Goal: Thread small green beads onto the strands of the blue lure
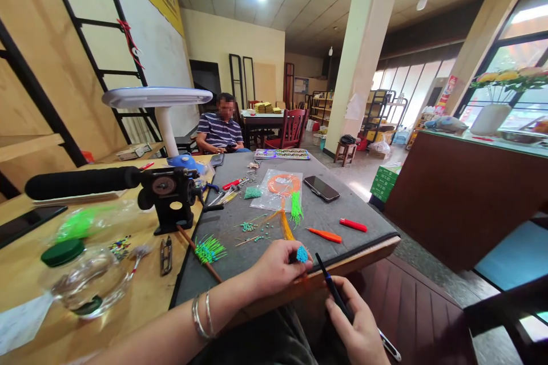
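A slim black tool [331, 288] angled at a turquoise bead bundle [302, 254]

Nearest the camera, a left forearm with silver bangles [201, 315] reaches in from the near left. The left hand [274, 270] is closed on the turquoise bead bundle, whose end shows just past the fingertips. The right hand [357, 319] is closed around the slim black tool. The tool's long axis slants far and left, and its tip ends just beside the bundle; contact cannot be told. The right hand is the nearer of the two to the camera.

Orange strands [287, 229] run far from the left hand toward an orange coil in a clear plastic bag [280, 191]. These lie over a grey padded mat [368, 221] on a wooden table [141, 162], with a phone [321, 188] and a bead-covered stick [209, 251] on it. Left of the mat stands a black hand-cranked winder [169, 199]. Far off, a person in a striped shirt [220, 131] sits by a dark table.
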Demonstrator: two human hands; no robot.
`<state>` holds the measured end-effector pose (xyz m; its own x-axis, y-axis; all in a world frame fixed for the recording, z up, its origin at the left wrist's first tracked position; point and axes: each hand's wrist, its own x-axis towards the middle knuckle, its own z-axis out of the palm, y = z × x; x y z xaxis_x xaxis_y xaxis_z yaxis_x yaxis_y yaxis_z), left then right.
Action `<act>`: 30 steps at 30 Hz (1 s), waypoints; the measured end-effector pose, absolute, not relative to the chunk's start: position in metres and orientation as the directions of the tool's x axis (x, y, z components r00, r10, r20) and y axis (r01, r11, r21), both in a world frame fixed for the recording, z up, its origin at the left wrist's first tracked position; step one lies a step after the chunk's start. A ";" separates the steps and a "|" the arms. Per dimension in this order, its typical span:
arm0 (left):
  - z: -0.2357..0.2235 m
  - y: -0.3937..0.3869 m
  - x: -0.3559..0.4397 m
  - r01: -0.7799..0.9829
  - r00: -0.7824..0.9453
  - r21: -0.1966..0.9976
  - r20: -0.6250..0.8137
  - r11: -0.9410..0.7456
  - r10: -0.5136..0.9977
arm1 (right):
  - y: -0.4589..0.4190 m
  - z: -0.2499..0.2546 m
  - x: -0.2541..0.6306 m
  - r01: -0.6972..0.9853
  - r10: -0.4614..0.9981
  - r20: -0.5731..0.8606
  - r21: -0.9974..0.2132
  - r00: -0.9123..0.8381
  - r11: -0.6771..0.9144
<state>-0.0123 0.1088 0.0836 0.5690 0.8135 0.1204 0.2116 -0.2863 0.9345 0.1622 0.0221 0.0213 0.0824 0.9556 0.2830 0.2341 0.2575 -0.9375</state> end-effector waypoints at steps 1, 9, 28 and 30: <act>0.085 0.109 -0.013 0.230 0.568 0.917 0.146 -0.326 0.810 | 0.020 0.020 0.167 0.269 0.955 0.285 -0.929 0.086 0.254; 0.082 0.119 -0.037 0.331 0.518 0.872 0.152 -0.361 0.842 | 0.010 -0.094 0.305 0.767 0.779 0.267 -0.516 0.568 -0.382; 0.079 0.117 -0.044 0.307 0.448 0.923 0.076 -0.233 0.891 | 0.005 -0.194 0.315 0.960 0.934 0.228 -0.113 0.276 -0.256; 0.077 0.118 -0.045 0.292 0.441 0.932 0.066 -0.213 0.895 | 0.010 -0.199 0.307 0.965 0.944 0.210 -0.118 0.256 -0.236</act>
<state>-0.0451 0.1179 0.0767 0.4406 0.8952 0.0662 0.2919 -0.2126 0.9325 0.3075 0.0100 -0.1990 0.2563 0.9436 0.2096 0.9646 -0.2359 -0.1177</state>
